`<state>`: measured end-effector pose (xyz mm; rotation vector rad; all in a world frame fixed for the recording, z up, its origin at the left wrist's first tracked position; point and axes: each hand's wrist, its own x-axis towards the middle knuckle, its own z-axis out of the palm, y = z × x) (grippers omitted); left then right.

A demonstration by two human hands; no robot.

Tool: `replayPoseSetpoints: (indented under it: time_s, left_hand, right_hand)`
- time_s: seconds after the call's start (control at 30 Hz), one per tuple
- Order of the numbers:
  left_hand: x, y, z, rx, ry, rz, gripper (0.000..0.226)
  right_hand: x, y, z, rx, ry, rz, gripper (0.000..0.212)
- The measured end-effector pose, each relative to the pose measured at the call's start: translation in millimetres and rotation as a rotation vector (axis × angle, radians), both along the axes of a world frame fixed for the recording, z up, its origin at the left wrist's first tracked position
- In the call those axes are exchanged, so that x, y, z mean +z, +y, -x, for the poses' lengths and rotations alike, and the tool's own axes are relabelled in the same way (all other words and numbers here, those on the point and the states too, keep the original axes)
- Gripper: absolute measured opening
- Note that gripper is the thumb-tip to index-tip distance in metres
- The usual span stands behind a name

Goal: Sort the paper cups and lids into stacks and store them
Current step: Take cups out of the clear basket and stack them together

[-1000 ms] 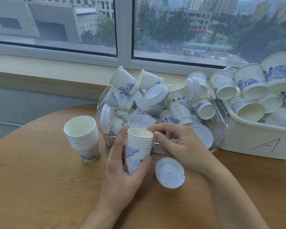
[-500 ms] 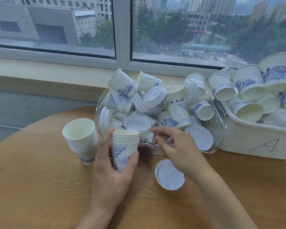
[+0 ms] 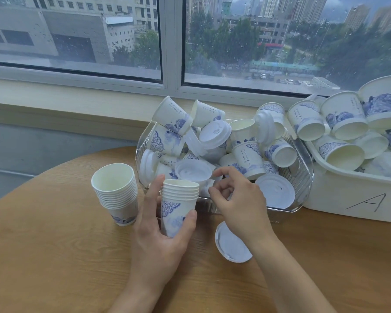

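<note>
The left hand (image 3: 160, 233) has its grip round a short cup stack (image 3: 178, 206), thumb on the near wall and fingers behind, held upright just in front of the clear tray (image 3: 303, 177). The right hand (image 3: 239, 204) hovers at the tray's front edge, fingers loosely curled, holding nothing. A taller stack (image 3: 116, 190) stands on the bench (image 3: 43, 256) left of the tray. One lid (image 3: 231, 245) lies in front of it. A white bin (image 3: 348, 195) marked A sits to the tray's right, full of cups

Matt printed paper cups (image 3: 178, 206), smooth white plastic lids (image 3: 231, 243), glossy ribbed clear plastic tray (image 3: 303, 177), wood-grain table (image 3: 54, 256)
</note>
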<state>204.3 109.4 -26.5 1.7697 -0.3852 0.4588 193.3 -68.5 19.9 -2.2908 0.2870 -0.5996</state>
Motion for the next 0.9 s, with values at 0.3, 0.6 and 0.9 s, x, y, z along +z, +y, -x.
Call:
replayPoseSetpoints:
  time_s: [0.3, 0.6, 0.9]
  left_hand:
    - [-0.2, -1.4, 0.3, -0.029, 0.020, 0.022, 0.086]
    - [-1.2, -2.6, 3.3, -0.092, 0.053, -0.018, 0.086]
    - [1.2, -3.0, 6.6, -0.199, 0.062, -0.046, 0.106]
  right_hand:
    - [19.9, -17.4, 10.6, 0.051, -0.273, -0.448, 0.026]
    - [24.2, -20.0, 12.3, 0.107, -0.302, -0.821, 0.019]
    - [29.8, -8.1, 13.3, 0.283, -0.112, -0.872, 0.037]
